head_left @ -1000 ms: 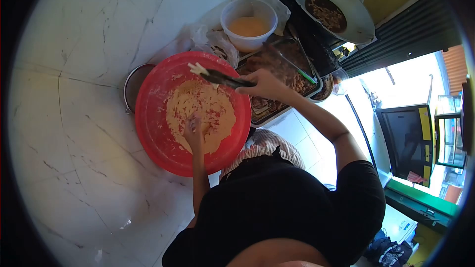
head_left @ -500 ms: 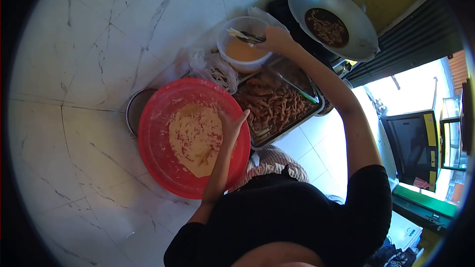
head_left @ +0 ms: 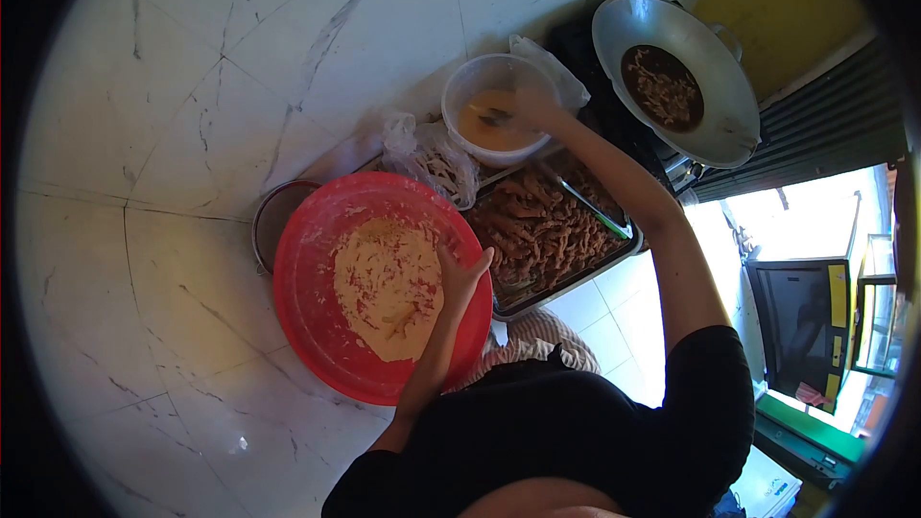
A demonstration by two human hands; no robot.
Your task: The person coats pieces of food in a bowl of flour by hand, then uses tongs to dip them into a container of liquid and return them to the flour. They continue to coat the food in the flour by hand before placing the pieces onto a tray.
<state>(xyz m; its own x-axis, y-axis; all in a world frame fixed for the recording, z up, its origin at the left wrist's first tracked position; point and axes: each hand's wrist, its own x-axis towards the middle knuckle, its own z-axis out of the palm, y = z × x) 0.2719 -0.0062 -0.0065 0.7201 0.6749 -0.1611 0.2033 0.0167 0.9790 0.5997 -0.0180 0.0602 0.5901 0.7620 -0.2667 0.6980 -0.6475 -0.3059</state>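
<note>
Clamping grip of right hand [head_left: 537,110] on tongs [head_left: 493,118] inside plastic bowl [head_left: 462,89]; spreading left hand [head_left: 460,276] apart over floury basin [head_left: 307,297]. With browned strips [head_left: 537,230] already heaped on tray [head_left: 523,306], paler strips [head_left: 662,91] in wok [head_left: 718,113].

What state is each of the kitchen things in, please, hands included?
Red basin: uncovered, pale powder inside.
Plastic tub: uncovered, partly filled with orange liquid.
Wok: uncovered, dark liquid inside.
Tray: uncovered, heaped with brown strips.
Plastic bag: crumpled.
Left hand: open, thumb spread.
Right hand: blurred at the tub, grip unclear.
</note>
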